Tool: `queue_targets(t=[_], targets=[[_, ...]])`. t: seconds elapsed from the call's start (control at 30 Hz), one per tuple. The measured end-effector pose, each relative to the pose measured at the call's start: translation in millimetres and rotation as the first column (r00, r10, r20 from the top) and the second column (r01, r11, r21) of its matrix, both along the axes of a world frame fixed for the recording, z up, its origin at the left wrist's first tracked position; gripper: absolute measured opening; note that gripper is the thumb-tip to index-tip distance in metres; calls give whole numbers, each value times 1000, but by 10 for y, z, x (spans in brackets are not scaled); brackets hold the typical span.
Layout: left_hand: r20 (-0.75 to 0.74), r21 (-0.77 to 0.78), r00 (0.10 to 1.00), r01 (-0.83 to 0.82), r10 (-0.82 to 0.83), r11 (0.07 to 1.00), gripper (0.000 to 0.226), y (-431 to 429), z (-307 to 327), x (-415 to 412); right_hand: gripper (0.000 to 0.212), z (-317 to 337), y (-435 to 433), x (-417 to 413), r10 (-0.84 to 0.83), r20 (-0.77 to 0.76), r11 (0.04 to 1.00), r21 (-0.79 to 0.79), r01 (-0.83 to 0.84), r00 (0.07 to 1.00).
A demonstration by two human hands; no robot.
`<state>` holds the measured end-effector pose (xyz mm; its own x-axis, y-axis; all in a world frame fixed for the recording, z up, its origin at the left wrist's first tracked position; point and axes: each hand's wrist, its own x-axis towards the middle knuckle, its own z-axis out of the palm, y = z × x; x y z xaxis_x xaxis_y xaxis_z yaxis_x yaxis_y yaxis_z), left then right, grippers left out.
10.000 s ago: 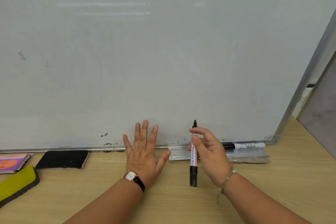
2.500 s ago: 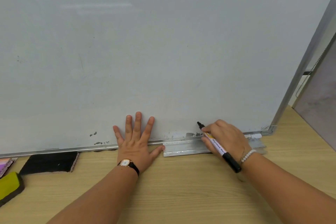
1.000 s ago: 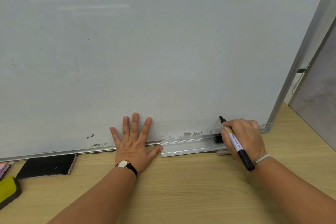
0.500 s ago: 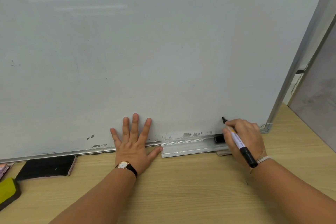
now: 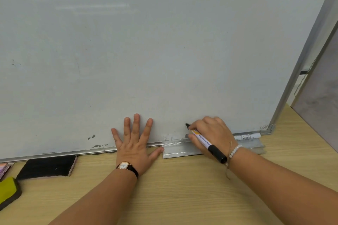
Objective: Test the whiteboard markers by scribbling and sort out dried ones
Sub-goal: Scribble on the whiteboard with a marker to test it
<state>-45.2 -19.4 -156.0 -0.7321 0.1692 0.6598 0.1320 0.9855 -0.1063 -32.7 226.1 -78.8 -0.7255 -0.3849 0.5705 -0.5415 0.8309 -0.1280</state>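
Head view shows our right hand (image 5: 212,131) pinching the marker (image 5: 204,142), tip against the whiteboard (image 5: 164,51) near its bottom edge — our left hand (image 5: 135,144) lies flat, fingers spread, holding nothing

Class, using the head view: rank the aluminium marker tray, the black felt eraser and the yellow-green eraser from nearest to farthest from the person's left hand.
Measured from the left hand:
1. Aluminium marker tray, just right of the thumb, by the whiteboard's lower edge.
2. Black felt eraser, to the left on the wooden table.
3. Yellow-green eraser, farthest, at the left picture edge.
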Motion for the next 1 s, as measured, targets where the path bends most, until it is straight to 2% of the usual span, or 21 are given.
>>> queue_targets(t=[0.07,0.13,0.17,0.2,0.27,0.33,0.4,0.5,0.53,0.57,0.6,0.67,0.7,0.73,0.8,0.87,0.9,0.93,1.0], targets=[[4,-3,1000,1,-1,1000,99,-3,1,0,34,206,-136,-68,-15,-108,989,-145,-1,994],[6,-6,1000,-3,3,1000,99,-6,-2,4,34,404,-291,-89,-24,-124,930,-366,-23,992],[8,-4,1000,-3,3,1000,99,-6,-1,5,34,455,-371,-79,5,-109,903,-427,-52,994],[9,1,1000,-2,2,1000,99,-4,1,7,35,458,-444,-65,45,-87,908,-412,-77,995],[11,10,1000,6,-6,1000,99,-1,6,4,35,354,-566,-58,123,4,972,-200,-120,992],[13,20,1000,19,-19,1000,99,-3,7,3,32,263,-629,-65,163,92,987,-26,-161,982],[10,16,1000,15,-15,1000,99,-6,5,6,34,271,-633,-67,163,97,981,-120,-151,982],[8,-2,1000,-5,5,1000,100,-12,-5,9,36,320,-564,-76,70,-70,910,-403,-92,995],[9,-1,1000,-5,5,1000,100,-9,-6,8,36,316,-520,-65,57,-106,904,-416,-96,993],[9,2,1000,-2,2,1000,100,-6,-5,7,35,272,-461,-65,68,-125,935,-338,-107,990],[9,7,1000,5,-5,1000,100,-4,-6,7,35,194,-399,-75,102,-87,976,-182,-116,991],[10,20,1000,16,-16,1000,99,-6,-7,4,35,86,-327,-28,112,195,981,135,-139,974],[10,21,1000,17,-17,1000,99,-8,-7,3,35,54,-282,-4,84,297,974,175,-140,951],[10,19,1000,14,-14,1000,99,-8,-8,3,37,51,-243,11,77,340,987,109,-121,937],[9,12,1000,7,-7,1000,100,-7,-8,3,39,75,-188,34,81,303,978,-209,-17,950],[10,8,1000,5,-6,1000,99,-8,-7,2,33,65,-142,47,69,178,863,-504,30,982],[10,9,1000,7,-7,1000,99,-7,-6,3,28,46,-125,68,65,165,825,-564,40,984],[10,11,1000,9,-9,1000,99,-8,-6,3,26,23,-112,89,61,197,836,-545,58,978],[9,16,1000,16,-16,1000,99,-8,-7,2,23,-32,-96,121,24,354,955,-286,84,935]])
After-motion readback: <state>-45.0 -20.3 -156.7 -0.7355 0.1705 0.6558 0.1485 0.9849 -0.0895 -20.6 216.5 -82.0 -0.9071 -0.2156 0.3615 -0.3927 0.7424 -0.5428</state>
